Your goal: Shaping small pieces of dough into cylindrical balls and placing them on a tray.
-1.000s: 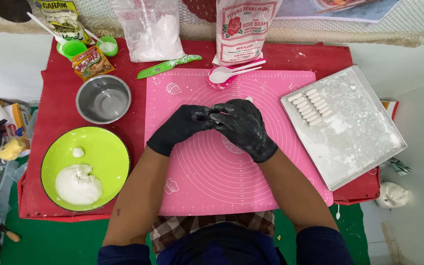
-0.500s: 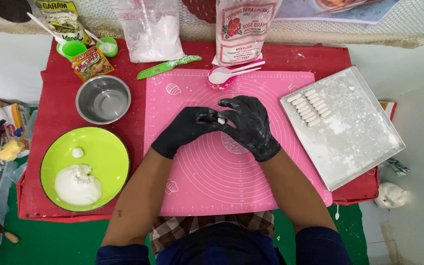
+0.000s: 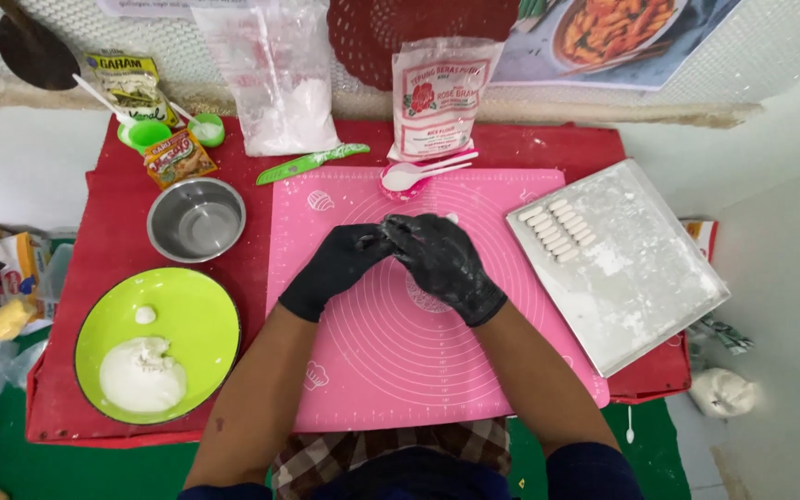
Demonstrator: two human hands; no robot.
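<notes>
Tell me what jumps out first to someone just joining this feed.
Two black-gloved hands, left hand and right hand, meet over the pink silicone mat at centre. Right, a floured metal tray holds rows of white dough sticks. Left, a green plate carries a dough lump.

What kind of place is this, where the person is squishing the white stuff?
Probably a home kitchen table set up for making dough snacks: a pink baking mat, a green plate holding white dough, and a floured tray of small shaped pieces.

Gloved hands (image 3: 400, 259) over pink mat (image 3: 418, 370)
</notes>
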